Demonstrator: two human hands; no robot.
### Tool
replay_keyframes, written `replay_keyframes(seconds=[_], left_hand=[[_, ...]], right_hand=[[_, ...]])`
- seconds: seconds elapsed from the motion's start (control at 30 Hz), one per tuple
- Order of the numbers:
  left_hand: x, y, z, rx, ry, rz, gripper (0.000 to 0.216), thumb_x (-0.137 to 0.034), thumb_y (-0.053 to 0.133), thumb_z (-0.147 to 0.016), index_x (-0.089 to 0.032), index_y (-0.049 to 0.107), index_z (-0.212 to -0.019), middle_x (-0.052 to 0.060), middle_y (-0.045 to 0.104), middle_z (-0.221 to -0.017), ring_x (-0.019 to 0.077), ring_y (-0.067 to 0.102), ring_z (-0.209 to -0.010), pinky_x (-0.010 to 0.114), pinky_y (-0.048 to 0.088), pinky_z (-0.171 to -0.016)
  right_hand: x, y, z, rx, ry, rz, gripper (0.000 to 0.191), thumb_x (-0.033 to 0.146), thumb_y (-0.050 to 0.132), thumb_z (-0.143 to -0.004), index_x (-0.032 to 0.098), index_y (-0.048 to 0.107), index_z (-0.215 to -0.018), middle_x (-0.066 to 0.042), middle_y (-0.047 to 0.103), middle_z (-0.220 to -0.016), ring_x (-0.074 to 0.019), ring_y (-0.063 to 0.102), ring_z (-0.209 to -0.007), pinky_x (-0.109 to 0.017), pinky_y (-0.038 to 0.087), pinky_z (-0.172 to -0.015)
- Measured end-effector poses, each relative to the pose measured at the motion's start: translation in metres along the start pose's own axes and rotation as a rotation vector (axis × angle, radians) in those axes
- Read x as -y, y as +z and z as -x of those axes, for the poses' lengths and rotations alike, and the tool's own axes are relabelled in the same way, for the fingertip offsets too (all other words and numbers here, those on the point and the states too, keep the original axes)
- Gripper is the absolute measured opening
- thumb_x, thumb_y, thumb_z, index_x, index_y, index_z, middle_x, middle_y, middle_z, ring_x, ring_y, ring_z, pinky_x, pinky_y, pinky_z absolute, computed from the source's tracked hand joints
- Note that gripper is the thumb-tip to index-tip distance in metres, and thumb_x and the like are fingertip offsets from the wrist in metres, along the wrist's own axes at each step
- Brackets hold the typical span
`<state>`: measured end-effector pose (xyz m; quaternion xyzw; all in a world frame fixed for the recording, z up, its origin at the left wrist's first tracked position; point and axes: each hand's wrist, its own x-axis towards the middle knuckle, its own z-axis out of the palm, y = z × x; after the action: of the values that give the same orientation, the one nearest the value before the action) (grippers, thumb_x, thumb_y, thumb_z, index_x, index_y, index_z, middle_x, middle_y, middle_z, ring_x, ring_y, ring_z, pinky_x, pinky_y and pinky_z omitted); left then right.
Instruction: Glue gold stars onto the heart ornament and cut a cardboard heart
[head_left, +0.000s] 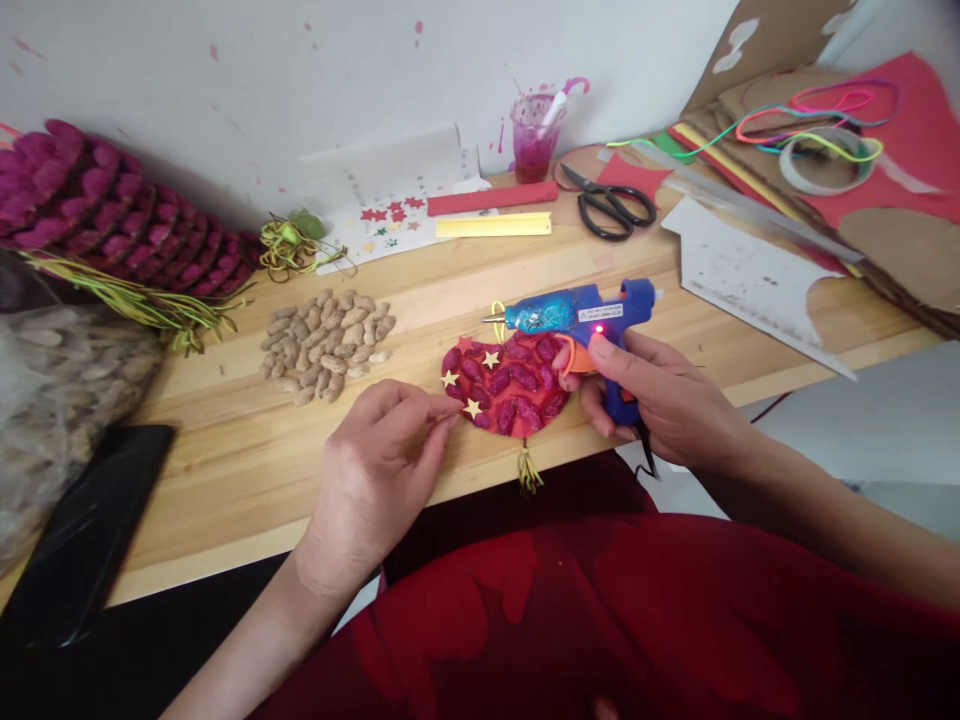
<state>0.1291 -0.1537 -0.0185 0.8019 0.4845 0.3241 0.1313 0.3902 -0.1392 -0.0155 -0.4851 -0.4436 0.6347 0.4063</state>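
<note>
My right hand (660, 400) is wrapped around the handle of a blue hot glue gun (555, 312), its red light lit and its metal nozzle pointing left. Beneath the gun lies a round red ornament (517, 385) covered with dyed magenta peanut shells. Gold stars (472, 408) and one red star (466, 343) sit on its left side. A yellow-green tassel (529, 472) hangs from its lower edge. At the ornament's left rim my left hand (382, 455) is closed in a pinch, fingertips beside a gold star. Whatever is between them is hidden.
Left of the ornament are peanut shells (326, 345), a phone (90, 530) and a bag of peanuts (60, 400). Behind stand paper stars (394, 210), yellow strips (493, 226), scissors (611, 203) and a cup of magenta liquid (534, 145). Cardboard and cut paper (750, 270) lie right.
</note>
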Motion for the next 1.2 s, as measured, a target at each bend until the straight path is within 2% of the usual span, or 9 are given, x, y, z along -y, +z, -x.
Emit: replay_keyframes(seconds=[0.17, 0.57, 0.83, 1.03, 1.2], left_hand=[[-0.0009, 0.0022, -0.0008, 0.027, 0.109, -0.059, 0.019, -0.014, 0.067, -0.088, -0.018, 0.075, -0.104, 0.006, 0.065, -0.091, 0.0167, 0.064, -0.083, 0.031, 0.054, -0.073], [0.0046, 0.0037, -0.0005, 0.038, 0.128, -0.059, 0.022, -0.012, 0.062, -0.09, -0.022, 0.074, -0.105, 0.006, 0.064, -0.094, 0.0166, 0.063, -0.085, 0.032, 0.055, -0.075], [0.0069, 0.001, -0.0009, 0.036, 0.15, -0.077, 0.025, -0.011, 0.06, -0.089, -0.026, 0.076, -0.1, 0.005, 0.067, -0.093, 0.0183, 0.064, -0.084, 0.033, 0.056, -0.072], [0.0071, 0.0013, 0.0004, 0.018, 0.153, -0.073, 0.024, -0.008, 0.062, -0.087, -0.023, 0.075, -0.099, 0.005, 0.066, -0.093, 0.0185, 0.064, -0.085, 0.033, 0.055, -0.073], [0.008, 0.0022, 0.0004, 0.009, 0.176, -0.109, 0.022, -0.01, 0.064, -0.087, -0.026, 0.075, -0.097, 0.005, 0.067, -0.091, 0.0189, 0.063, -0.083, 0.033, 0.053, -0.07]], right_hand=[[0.0014, 0.0019, 0.0004, -0.016, -0.009, -0.01, 0.031, 0.049, 0.057, -0.096, 0.018, 0.061, -0.092, 0.001, 0.061, -0.07, -0.0055, 0.047, -0.041, -0.02, 0.026, -0.035], [0.0039, 0.0026, 0.002, -0.019, -0.002, -0.02, 0.03, 0.049, 0.058, -0.095, 0.019, 0.058, -0.09, 0.002, 0.06, -0.066, -0.0051, 0.044, -0.039, -0.021, 0.027, -0.035], [0.0001, 0.0011, 0.0015, -0.031, -0.026, -0.003, 0.031, 0.05, 0.06, -0.094, 0.019, 0.061, -0.092, -0.002, 0.065, -0.079, -0.0061, 0.049, -0.044, -0.02, 0.029, -0.035], [0.0008, 0.0022, 0.0028, -0.043, -0.004, -0.007, 0.031, 0.051, 0.06, -0.093, 0.02, 0.061, -0.09, -0.002, 0.065, -0.081, -0.0054, 0.05, -0.044, -0.02, 0.029, -0.035], [0.0008, 0.0086, 0.0074, -0.002, 0.023, -0.048, 0.029, 0.051, 0.06, -0.093, 0.022, 0.06, -0.093, -0.003, 0.067, -0.085, -0.0121, 0.064, -0.058, -0.021, 0.042, -0.04]])
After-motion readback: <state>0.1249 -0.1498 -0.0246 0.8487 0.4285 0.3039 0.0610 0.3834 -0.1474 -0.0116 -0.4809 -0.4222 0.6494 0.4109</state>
